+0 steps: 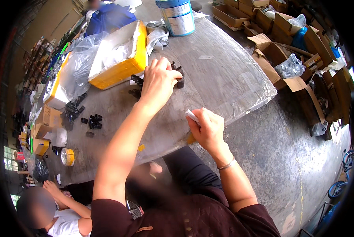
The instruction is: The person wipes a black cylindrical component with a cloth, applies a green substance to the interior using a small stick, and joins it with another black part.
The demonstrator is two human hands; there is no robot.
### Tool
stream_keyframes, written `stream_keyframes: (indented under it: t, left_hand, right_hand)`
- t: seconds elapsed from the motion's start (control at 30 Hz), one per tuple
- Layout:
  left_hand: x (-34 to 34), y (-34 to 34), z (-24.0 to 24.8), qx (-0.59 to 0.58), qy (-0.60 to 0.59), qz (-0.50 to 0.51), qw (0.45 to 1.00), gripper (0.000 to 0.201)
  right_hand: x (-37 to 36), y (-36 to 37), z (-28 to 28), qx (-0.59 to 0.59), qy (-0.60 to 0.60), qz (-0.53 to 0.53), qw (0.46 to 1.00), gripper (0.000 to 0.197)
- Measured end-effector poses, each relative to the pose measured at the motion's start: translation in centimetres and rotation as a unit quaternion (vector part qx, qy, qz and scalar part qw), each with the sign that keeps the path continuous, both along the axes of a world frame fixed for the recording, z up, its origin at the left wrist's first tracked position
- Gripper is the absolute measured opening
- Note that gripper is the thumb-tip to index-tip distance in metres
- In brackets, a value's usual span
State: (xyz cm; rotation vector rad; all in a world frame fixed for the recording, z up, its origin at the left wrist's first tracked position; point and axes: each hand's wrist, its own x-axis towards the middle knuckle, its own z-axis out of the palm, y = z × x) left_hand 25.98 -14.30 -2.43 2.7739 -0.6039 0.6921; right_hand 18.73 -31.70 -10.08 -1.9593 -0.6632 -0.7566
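My left hand [158, 82] reaches over the table with its fingers bent round a small black part [180, 81]; some fingertips are hidden, and more black parts [135, 93] lie beside the wrist. My right hand [208, 128] is closed near the table's front edge on a small white strip [192, 116], whose exact kind I cannot make out. Farther left are a heap of black fittings [71, 111] and several short black cylinders [95, 121].
A yellow-sided foam box [135, 63] with clear plastic bags stands beyond my left hand. Behind it is a blue bucket [177, 19] next to a grey cloth [157, 37]. A tape roll [67, 157] lies left. Another person [64, 217] sits lower left; cardboard boxes [271, 51] fill the far right floor.
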Motion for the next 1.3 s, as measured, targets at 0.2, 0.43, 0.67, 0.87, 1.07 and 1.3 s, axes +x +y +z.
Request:
stream_keyframes:
  t: [0.2,0.43,0.67,0.87,1.07,1.3]
  left_hand:
    - [-1.4,0.3,1.4,-0.024,0.001,-0.001,1.000,0.026]
    - [-5.8,2.6,3.3,-0.092,-0.051,0.028,0.994,0.029]
    - [-16.1,8.2,0.0,-0.149,-0.031,0.102,0.983,0.026]
    - [-25.8,12.2,-4.1,-0.185,-0.039,0.205,0.960,0.025]
    - [-29.4,13.9,-7.1,-0.123,-0.067,0.260,0.955,0.037]
    - [-29.9,14.0,-9.1,-0.058,-0.089,0.292,0.950,0.040]
  right_hand:
    - [0.0,0.1,0.1,0.006,0.005,-0.005,1.000,0.018]
    - [-0.4,0.7,0.2,0.004,0.040,-0.021,0.999,0.017]
    - [-0.7,0.9,0.6,-0.031,0.052,-0.040,0.997,0.015]
    - [-0.6,1.5,0.0,-0.024,0.008,-0.075,0.997,0.015]
    - [-0.8,1.6,0.3,-0.074,-0.016,-0.096,0.992,0.031]
    - [-0.9,1.9,0.6,-0.104,-0.071,-0.093,0.988,0.038]
